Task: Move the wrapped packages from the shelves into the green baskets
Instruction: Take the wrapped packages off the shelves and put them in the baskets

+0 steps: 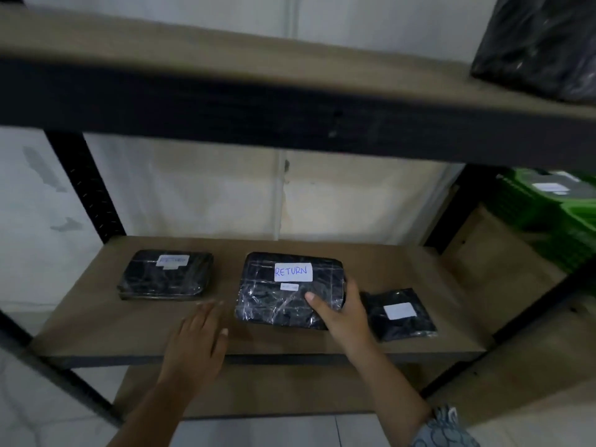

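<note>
The RETURN package [283, 291] lies on the middle shelf [96, 324], its right edge gripped by the right hand [345, 314], thumb on top. Just left of it the left hand [196, 343] is open, fingers straight, holding nothing. Further right, green baskets [548, 221] hold a labelled grey parcel [554, 188].
</note>
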`<control>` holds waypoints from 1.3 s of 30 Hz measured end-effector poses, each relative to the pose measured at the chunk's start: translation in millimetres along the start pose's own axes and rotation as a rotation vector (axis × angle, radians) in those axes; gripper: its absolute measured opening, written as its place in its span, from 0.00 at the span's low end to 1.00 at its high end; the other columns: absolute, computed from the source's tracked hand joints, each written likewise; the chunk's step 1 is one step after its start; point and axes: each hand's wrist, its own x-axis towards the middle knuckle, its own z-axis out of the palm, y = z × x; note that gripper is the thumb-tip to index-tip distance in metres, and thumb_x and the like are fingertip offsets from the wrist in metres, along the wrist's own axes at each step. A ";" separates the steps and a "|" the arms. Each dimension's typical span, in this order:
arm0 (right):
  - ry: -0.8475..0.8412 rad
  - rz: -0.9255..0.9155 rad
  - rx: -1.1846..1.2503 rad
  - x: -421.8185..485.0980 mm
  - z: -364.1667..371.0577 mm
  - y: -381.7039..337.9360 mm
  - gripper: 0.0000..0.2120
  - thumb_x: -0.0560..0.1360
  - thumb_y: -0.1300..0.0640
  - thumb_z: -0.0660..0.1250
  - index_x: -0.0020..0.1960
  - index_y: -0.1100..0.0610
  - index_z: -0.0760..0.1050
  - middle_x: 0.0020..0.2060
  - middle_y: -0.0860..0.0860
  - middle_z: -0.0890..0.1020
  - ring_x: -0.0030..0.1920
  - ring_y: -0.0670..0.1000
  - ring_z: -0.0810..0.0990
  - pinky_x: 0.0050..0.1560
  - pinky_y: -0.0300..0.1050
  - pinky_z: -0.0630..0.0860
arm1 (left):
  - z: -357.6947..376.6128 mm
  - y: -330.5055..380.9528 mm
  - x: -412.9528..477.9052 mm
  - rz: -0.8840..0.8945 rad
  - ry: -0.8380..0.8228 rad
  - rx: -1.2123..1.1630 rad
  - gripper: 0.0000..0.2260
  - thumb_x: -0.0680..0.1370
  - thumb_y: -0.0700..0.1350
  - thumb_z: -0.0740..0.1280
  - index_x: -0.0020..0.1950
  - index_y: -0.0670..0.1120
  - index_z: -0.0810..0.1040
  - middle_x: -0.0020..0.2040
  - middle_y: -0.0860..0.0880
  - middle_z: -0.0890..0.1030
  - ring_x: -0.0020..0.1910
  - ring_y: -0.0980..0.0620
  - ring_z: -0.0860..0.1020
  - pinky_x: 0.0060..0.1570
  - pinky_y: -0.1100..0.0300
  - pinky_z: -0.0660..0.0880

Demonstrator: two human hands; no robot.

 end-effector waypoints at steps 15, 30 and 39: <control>0.170 0.078 0.082 -107.8 -120.7 -131.8 0.28 0.70 0.59 0.74 0.65 0.50 0.64 0.53 0.43 0.77 0.54 0.45 0.78 0.42 0.29 0.76 | -155.9 147.7 -44.2 0.212 -0.081 0.001 0.25 0.77 0.52 0.52 0.68 0.40 0.70 0.65 0.41 0.74 0.65 0.41 0.71 0.61 0.45 0.70; 0.416 0.039 0.095 -168.5 -315.6 -147.9 0.33 0.68 0.59 0.76 0.68 0.54 0.65 0.56 0.49 0.78 0.56 0.51 0.78 0.55 0.45 0.74 | -151.6 355.6 -45.2 0.456 -0.049 -0.054 0.23 0.76 0.50 0.55 0.67 0.42 0.71 0.66 0.44 0.75 0.67 0.44 0.70 0.65 0.45 0.63; 0.515 0.038 0.001 -184.6 -496.9 -126.8 0.34 0.67 0.56 0.77 0.68 0.53 0.65 0.57 0.50 0.79 0.57 0.53 0.79 0.62 0.56 0.74 | -93.6 533.2 -44.7 0.485 -0.083 -0.092 0.25 0.76 0.53 0.51 0.70 0.44 0.69 0.69 0.46 0.71 0.70 0.46 0.66 0.66 0.47 0.61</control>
